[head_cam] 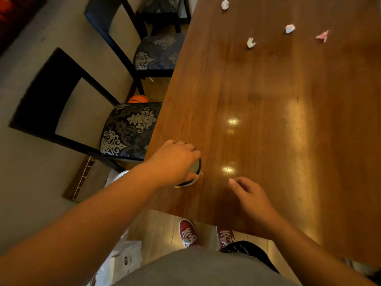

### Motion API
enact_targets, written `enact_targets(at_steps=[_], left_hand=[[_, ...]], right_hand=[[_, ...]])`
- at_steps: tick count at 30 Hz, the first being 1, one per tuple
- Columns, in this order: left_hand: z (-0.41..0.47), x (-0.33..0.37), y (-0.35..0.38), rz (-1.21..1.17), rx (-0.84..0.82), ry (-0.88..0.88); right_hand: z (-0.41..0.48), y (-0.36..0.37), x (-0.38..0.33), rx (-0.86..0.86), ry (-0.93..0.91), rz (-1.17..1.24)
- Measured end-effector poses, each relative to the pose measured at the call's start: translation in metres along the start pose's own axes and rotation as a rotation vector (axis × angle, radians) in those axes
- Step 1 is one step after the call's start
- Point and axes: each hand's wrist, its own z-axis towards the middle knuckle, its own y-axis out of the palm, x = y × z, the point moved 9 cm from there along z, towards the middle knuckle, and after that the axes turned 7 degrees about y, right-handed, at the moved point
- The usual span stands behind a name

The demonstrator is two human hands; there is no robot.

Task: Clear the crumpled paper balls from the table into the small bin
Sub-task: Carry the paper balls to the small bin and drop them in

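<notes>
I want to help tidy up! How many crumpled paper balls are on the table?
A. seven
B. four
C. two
B: on the wooden table lie the far white paper ball, the right white paper ball, the near white paper ball and the pink paper ball, four in all.

Left hand [174, 162] covers most of the small bin [195, 169].
</notes>
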Motion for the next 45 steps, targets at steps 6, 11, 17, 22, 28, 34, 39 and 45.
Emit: enact_targets(at_steps=[6,11,17,22,28,34,39,45], left_hand=[[-0.032,0.004,-0.032,-0.173,0.333,-0.028],[-0.090,0.024,0.014,-0.500,0.427,-0.083],[-0.125,0.028,0.186,-0.871,-0.155,-0.265],[-0.134,0.013,0.274,-0.948,-0.360,-0.371],[-0.123,0.017,0.309,-0.840,-0.500,-0.312],[-0.087,0.060,0.308,-0.660,-0.615,-0.208],[-0.049,0.155,0.292,-0.637,-0.608,-0.114],[-0.025,0.338,0.260,-0.649,-0.639,0.034]], right_hand=[[0.000,-0.004,0.001,-0.008,0.003,0.010],[0.001,0.010,0.018,-0.031,0.049,-0.028],[-0.026,0.043,0.069,-0.013,0.206,0.004],[-0.067,0.076,0.142,0.022,0.372,-0.028],[-0.149,0.066,0.259,0.206,0.692,0.052],[-0.256,0.057,0.352,0.387,0.870,0.308],[-0.336,0.065,0.415,0.507,0.917,0.508],[-0.438,0.077,0.516,0.597,0.982,0.637]])
